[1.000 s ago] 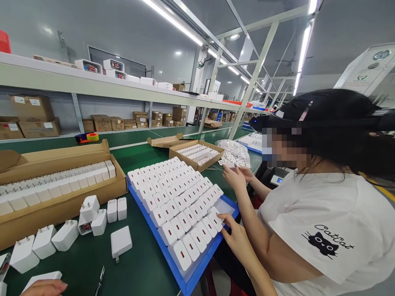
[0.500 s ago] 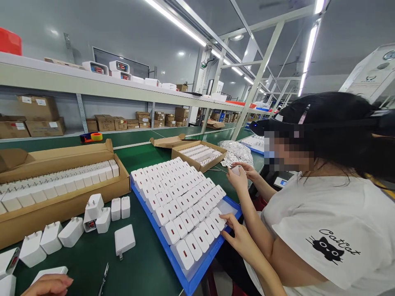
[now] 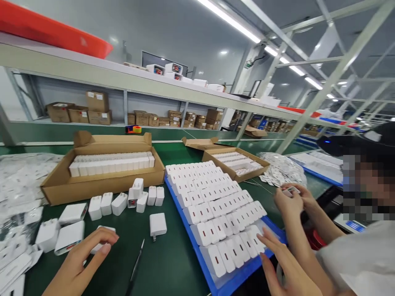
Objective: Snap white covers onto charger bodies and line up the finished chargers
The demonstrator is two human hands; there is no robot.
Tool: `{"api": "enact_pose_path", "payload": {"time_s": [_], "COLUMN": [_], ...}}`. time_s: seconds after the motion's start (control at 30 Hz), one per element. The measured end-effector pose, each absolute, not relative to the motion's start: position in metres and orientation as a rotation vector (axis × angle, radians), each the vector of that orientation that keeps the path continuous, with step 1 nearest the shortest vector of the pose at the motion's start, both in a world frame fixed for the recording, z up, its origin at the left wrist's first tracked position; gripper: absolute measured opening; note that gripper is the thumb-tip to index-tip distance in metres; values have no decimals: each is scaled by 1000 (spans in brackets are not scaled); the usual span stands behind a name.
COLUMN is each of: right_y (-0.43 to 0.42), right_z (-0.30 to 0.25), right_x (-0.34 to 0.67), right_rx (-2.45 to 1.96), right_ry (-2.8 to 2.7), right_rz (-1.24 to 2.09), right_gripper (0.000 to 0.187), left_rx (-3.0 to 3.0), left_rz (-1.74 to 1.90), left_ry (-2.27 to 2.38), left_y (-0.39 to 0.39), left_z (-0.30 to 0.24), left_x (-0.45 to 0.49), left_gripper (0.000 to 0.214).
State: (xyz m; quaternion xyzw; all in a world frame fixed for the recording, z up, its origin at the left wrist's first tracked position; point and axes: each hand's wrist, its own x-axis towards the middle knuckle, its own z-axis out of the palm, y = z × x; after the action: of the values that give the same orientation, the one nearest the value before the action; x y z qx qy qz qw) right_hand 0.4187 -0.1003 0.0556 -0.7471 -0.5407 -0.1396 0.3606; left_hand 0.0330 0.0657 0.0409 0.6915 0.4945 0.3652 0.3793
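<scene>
My left hand [image 3: 84, 255] is at the lower left with thumb and forefinger apart, over a white plug-in charger [image 3: 106, 228] that they partly cover; whether they touch it I cannot tell. My right hand [image 3: 285, 263] has its fingers spread at the right edge of a blue tray [image 3: 188, 246], close to the end of a row of white chargers [image 3: 237, 248] with dark red port slots. Between my hands lie tweezers [image 3: 135, 265] and a single charger [image 3: 158, 225] with its prongs toward me. Several more chargers [image 3: 119, 203] stand behind my left hand.
An open carton [image 3: 101, 193] of white chargers stands behind, another carton [image 3: 236, 174] behind the tray. Bags of white parts lie at far left [image 3: 18, 185] and right [image 3: 282, 168]. A co-worker's hands [image 3: 291, 201] hold a white housing at the right.
The view has swung left, bringing in the left bag and more of my left hand. My right hand has drawn away from the end charger and its fingers have spread.
</scene>
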Motion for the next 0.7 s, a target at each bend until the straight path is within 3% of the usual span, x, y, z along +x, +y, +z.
{"api": "enact_pose_path", "payload": {"time_s": [0.13, 0.33, 0.5, 0.7], "right_y": [-43, 62, 81, 72], "right_z": [61, 30, 38, 65], "right_x": [299, 240, 248, 174], "right_rx": [-1561, -1824, -1730, -1200], "right_ry": [-1685, -1963, -1938, -1839], "right_rz": [-198, 93, 184, 582], "right_gripper": [39, 63, 51, 46], "left_rx": [1767, 1765, 1529, 1199], "left_rz": [1007, 1027, 1041, 980], "left_ry": [1188, 1157, 1130, 854], "left_y": [71, 88, 92, 90], "left_z": [50, 52, 51, 56], "left_x": [31, 19, 18, 19], "left_gripper": [35, 30, 25, 47]}}
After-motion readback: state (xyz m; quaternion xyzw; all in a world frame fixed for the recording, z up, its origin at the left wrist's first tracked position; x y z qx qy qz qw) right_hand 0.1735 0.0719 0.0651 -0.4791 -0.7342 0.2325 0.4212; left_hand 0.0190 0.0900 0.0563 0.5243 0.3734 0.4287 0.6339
